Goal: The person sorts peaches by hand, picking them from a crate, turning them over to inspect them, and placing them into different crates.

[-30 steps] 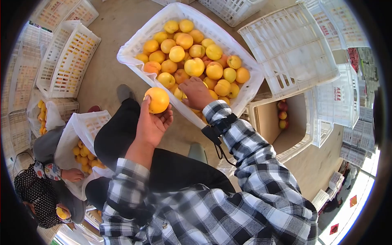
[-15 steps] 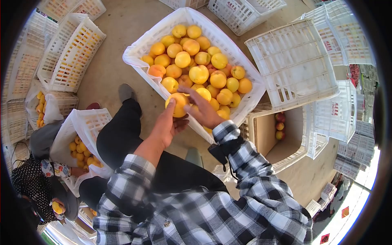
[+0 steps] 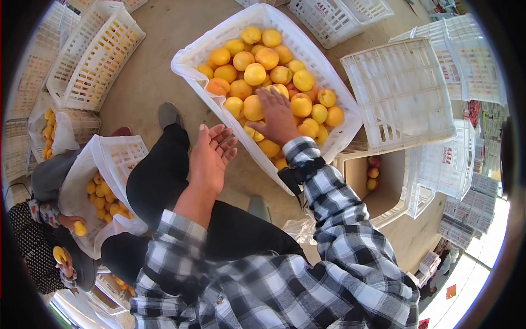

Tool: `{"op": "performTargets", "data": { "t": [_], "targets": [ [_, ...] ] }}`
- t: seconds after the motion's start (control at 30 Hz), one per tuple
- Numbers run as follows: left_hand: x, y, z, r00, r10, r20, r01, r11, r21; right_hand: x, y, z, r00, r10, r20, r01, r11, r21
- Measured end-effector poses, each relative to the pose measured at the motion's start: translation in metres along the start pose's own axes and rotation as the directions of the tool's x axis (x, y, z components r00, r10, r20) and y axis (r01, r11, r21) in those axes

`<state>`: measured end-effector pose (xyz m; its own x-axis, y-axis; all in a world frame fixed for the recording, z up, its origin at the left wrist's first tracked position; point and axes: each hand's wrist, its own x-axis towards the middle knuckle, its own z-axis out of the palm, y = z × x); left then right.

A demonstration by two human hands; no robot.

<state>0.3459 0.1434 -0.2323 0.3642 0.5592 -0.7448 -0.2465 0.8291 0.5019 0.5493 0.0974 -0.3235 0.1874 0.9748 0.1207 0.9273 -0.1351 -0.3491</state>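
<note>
A white lined crate (image 3: pixel 185 61) heaped with yellow-orange peaches (image 3: pixel 255 73) stands on the floor in front of me. My right hand (image 3: pixel 276 116) lies palm down on the near part of the pile, fingers stretched over the fruit; what is under the palm is hidden. My left hand (image 3: pixel 211 156) hovers just outside the crate's near rim, palm up, fingers apart and holding nothing. Both my sleeves are black-and-white plaid.
An empty white crate (image 3: pixel 400 88) sits right of the peach crate, with a cardboard box (image 3: pixel 356 175) holding a few red fruits below it. A second lined crate (image 3: pixel 118 159) with peaches stands left of my leg. At lower left a person's hands (image 3: pixel 66 257) hold fruit. Empty crates (image 3: pixel 93 55) are stacked upper left.
The peach held up in my left hand passed to my right hand. My left hand is now empty, and my right hand has moved forward onto the pile in the crate.
</note>
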Motion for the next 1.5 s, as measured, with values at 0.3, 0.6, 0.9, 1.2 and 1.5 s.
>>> {"op": "performTargets", "data": {
  "t": [0.3,0.6,0.9,1.2,1.5],
  "targets": [
    [-0.003,0.001,-0.001,0.998,0.025,0.051,-0.021,0.997,-0.078,-0.004,0.003,-0.01,0.996,-0.002,-0.084,0.008,0.998,0.069],
    [-0.004,0.006,-0.01,0.999,0.023,0.043,-0.018,0.995,-0.093,0.021,-0.01,0.012,1.0,0.0,0.024,-0.001,0.998,0.056],
    [-0.004,0.005,-0.005,0.994,-0.015,0.106,0.023,0.997,-0.078,0.085,0.01,0.016,0.976,0.215,-0.049,-0.212,0.976,0.046],
    [-0.004,0.015,-0.007,0.997,0.0,0.075,0.006,0.997,-0.07,0.094,0.009,0.022,0.953,0.295,-0.067,-0.283,0.949,0.139],
    [-0.005,0.024,-0.013,1.0,0.029,0.01,-0.024,0.945,-0.327,0.02,-0.066,-0.055,0.985,-0.052,0.162,-0.109,0.538,0.836]
  ]
}}
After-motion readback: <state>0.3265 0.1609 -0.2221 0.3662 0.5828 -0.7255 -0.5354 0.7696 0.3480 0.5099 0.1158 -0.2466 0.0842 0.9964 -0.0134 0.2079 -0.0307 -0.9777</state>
